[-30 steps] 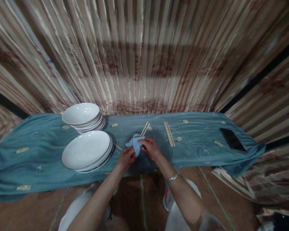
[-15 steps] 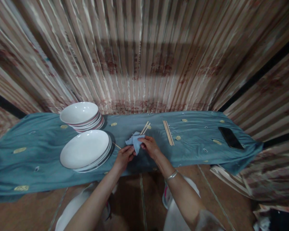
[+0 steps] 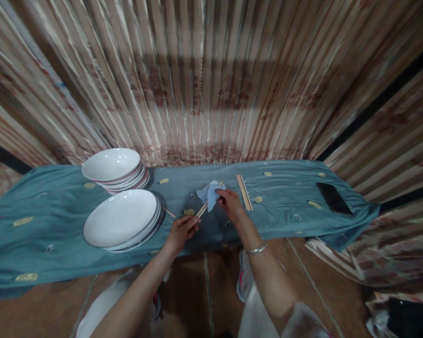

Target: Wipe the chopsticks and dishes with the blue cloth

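My left hand (image 3: 184, 231) is closed on the lower ends of a pair of light wooden chopsticks (image 3: 202, 210), which slant up and to the right above the cloth-covered table. A light-blue cloth (image 3: 212, 193) is wrapped round their upper part, pinched by my right hand (image 3: 229, 202). The chopstick tips poke out just past the cloth. To the right lies a row of several chopsticks (image 3: 244, 192) side by side. Another chopstick (image 3: 169, 212) lies left of my hands, near the plates, partly hidden.
A stack of white plates (image 3: 121, 218) stands left of my hands, with a stack of white bowls (image 3: 113, 164) behind it. A black phone (image 3: 334, 198) lies at the right end of the teal tablecloth (image 3: 278, 220). A striped curtain (image 3: 204, 94) hangs behind the table.
My right hand and the blue cloth have slid up and rightward along the chopsticks, away from my left hand. The chopsticks' lower part now shows between my hands.
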Motion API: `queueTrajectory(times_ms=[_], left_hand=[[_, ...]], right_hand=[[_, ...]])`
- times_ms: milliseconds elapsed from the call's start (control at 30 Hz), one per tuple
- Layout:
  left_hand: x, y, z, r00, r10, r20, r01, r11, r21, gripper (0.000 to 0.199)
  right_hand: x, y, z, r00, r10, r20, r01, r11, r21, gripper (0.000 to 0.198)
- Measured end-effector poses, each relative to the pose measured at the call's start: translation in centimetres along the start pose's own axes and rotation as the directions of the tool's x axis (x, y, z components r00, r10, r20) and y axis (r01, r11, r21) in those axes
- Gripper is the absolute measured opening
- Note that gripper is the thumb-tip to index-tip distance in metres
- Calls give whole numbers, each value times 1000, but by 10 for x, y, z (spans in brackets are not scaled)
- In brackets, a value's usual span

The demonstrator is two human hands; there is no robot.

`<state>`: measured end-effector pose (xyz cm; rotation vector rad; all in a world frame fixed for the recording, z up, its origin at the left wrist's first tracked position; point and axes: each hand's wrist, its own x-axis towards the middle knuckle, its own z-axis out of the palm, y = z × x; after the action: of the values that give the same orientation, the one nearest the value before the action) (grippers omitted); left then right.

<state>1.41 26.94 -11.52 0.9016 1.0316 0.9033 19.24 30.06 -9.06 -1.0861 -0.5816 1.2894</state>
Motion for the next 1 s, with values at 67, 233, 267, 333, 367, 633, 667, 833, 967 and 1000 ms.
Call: queueTrajectory(times_ms=[67, 233, 267, 333, 367, 633, 667, 833, 967, 1000], left_hand=[[0, 0, 0, 1000, -2, 7, 2, 1000, 4, 41], [-2, -1, 2, 1000, -19, 20, 19, 1000, -1, 42], [-3, -2, 3, 1000, -23, 17, 23, 1000, -1, 42], [-4, -2, 3, 999, -34, 15, 34, 999, -2, 42], [-4, -3, 3, 999, -42, 16, 42, 999, -7, 42], [-3, 0, 3, 998, -58, 16, 59, 996, -61, 42], [-3, 1, 3, 998, -56, 15, 57, 996, -69, 41], [-1, 3, 5, 1000, -26, 16, 27, 996, -81, 39], [-2, 2, 6, 1000, -11, 6, 11, 997, -70, 36], [-2, 1, 6, 1000, -18, 5, 18, 998, -65, 38]], right_hand=[[1, -2, -3, 1000, -10, -17, 10, 1000, 25, 19], [3, -5, -6, 999, -6, -53, 10, 997, 71, 21], [3, -5, -6, 999, -3, -54, 7, 997, 71, 22], [3, -5, -6, 999, 0, -50, 4, 998, 65, 22], [2, -5, -5, 999, -1, -46, 3, 998, 58, 22], [-9, 9, 8, 994, 45, 98, -39, 997, -60, 24], [-11, 13, 11, 992, 52, 115, -44, 997, -68, 24], [-14, 25, 21, 988, 61, 145, -50, 996, -79, 22], [-11, 18, 18, 992, 28, 126, -19, 997, -69, 22], [-10, 15, 16, 994, 15, 112, -8, 998, -65, 22]])
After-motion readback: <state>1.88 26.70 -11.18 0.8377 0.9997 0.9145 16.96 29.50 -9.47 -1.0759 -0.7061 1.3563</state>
